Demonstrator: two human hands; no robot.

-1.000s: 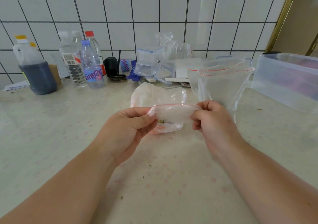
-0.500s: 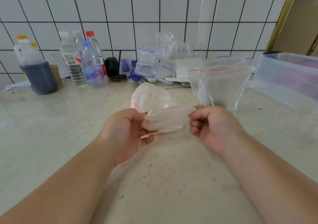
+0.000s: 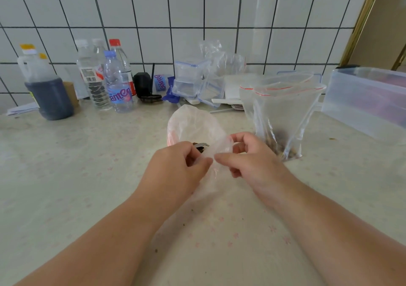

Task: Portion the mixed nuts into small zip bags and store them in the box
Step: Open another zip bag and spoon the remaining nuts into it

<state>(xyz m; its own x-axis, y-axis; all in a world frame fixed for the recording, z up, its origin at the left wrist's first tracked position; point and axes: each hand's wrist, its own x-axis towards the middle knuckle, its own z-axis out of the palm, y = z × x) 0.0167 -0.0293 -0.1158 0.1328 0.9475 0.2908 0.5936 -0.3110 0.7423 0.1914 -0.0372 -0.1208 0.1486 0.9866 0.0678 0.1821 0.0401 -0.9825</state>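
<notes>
Grip: the left hand (image 3: 178, 167) and the right hand (image 3: 248, 160) both pinch one small zip bag (image 3: 211, 151) between thumb and curled fingers, the two thumb tips almost touching at the middle of the bag.
Small zip bag: held just above the counter (image 3: 66, 175), crumpled between the two pinches; its lower part hangs below the hands, with a thin red line showing through the plastic.
Contents: something dark sits in the film just above the left thumb, possibly a nut or two, but the folds blur it too much to be sure.
Behind the grip: a pale, loosely bunched plastic bag (image 3: 193, 123) rises directly beyond the hands, touching or overlapping the held bag.
Right of the grip: a large zip bag (image 3: 283, 114) with red seal lines stands upright and open, near the right hand, with mixed nuts (image 3: 283, 149) piled in its bottom corner.
Far right of the grip: a translucent storage box (image 3: 362, 101) sits on the counter, well apart from the hands.
Beyond the grip, at the tiled wall: small clear lidded containers (image 3: 191, 76) lie stacked.
Far left of the grip: several water bottles (image 3: 116, 81) and a jug of dark liquid (image 3: 44, 87) stand together.
</notes>
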